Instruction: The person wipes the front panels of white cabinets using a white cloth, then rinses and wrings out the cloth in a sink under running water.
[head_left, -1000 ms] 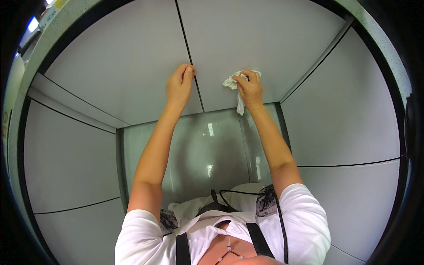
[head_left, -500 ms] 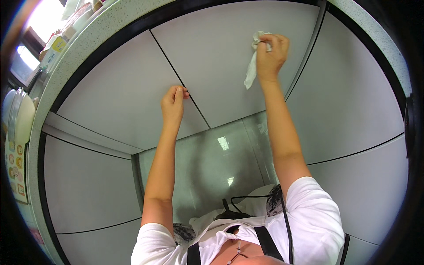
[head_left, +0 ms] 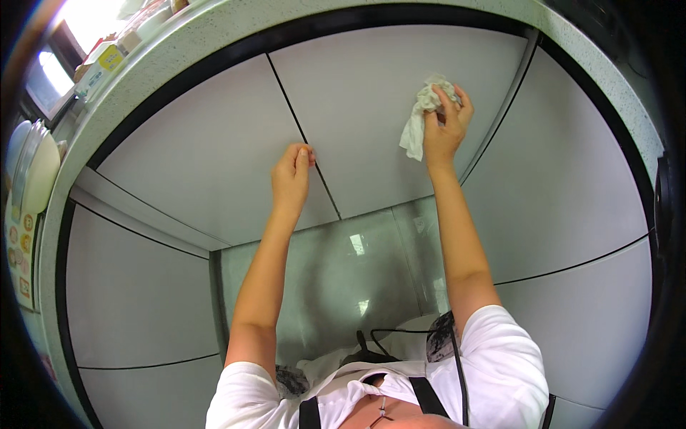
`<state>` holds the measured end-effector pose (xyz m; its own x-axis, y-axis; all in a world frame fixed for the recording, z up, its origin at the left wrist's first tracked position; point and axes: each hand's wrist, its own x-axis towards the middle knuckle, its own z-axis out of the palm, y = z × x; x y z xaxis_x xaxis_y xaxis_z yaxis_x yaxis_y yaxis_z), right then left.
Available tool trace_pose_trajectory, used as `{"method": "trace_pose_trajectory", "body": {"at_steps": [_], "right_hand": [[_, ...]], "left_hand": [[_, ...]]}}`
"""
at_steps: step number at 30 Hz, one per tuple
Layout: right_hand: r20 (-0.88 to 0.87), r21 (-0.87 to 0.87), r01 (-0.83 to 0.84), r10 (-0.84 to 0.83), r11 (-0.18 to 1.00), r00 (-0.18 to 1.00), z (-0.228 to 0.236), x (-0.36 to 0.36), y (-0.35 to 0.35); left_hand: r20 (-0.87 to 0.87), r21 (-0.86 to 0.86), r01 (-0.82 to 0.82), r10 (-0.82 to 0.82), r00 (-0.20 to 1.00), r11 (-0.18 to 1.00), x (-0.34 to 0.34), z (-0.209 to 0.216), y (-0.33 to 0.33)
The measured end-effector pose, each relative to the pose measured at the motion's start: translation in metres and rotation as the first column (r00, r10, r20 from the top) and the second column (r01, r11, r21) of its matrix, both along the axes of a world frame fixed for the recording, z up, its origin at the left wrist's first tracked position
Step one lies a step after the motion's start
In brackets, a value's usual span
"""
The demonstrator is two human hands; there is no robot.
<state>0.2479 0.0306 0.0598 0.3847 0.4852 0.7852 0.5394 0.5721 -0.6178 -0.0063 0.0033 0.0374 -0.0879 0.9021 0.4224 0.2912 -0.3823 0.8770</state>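
Observation:
My right hand (head_left: pixel 446 132) presses a crumpled white wipe (head_left: pixel 421 118) against the upper right part of a pale grey cabinet door (head_left: pixel 357 93). Its fingers are bent over the bunched part, while a loose end hangs down to the left. My left hand (head_left: pixel 291 175) is closed, with thumb and curled fingers at the dark gap between that door and the left-hand door (head_left: pixel 207 143). Whether its fingertips grip the door edge or hold something small is hidden.
A speckled stone countertop (head_left: pixel 221 25) curves over the doors. On its left stand stacked bowls (head_left: pixel 36 171) and a small carton (head_left: pixel 98 71). More grey cabinet fronts flank me on the left (head_left: pixel 136 293) and right (head_left: pixel 579 179). Below lies a shiny grey floor (head_left: pixel 350 279). A black cable (head_left: pixel 457 357) hangs at my front.
My right hand has shifted slightly down the door, its fingers now more spread over the wipe, which shows wider. My left hand stays at the gap. The whole view has tilted slightly.

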Motion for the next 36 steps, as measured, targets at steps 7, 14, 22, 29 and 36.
{"method": "trace_pose_trajectory", "body": {"at_steps": [7, 14, 22, 29, 36], "right_hand": [[0.195, 0.215, 0.381, -0.422, 0.899, 0.885, 0.018, -0.029, 0.010], [0.458, 0.395, 0.054, -0.248, 0.917, 0.854, 0.042, -0.123, 0.003], [0.412, 0.585, 0.150, -0.452, 0.797, 0.791, 0.074, -0.063, 0.029], [0.286, 0.561, 0.488, -0.709, 0.669, 0.644, 0.078, 0.059, 0.049], [0.132, 0.409, 0.579, -0.673, 0.706, 0.727, 0.068, 0.122, 0.059]], "left_hand": [[-0.051, 0.012, 0.087, -0.086, 0.995, 0.996, -0.004, 0.010, 0.000], [0.003, 0.014, 0.127, -0.127, 0.992, 0.992, -0.008, -0.004, 0.005], [0.019, -0.004, 0.103, -0.102, 0.995, 0.995, -0.014, 0.006, -0.004], [0.017, 0.001, 0.099, -0.099, 0.995, 0.995, -0.008, 0.004, -0.006], [-0.040, 0.036, 0.053, -0.052, 0.998, 0.998, -0.008, 0.000, -0.010]]}}
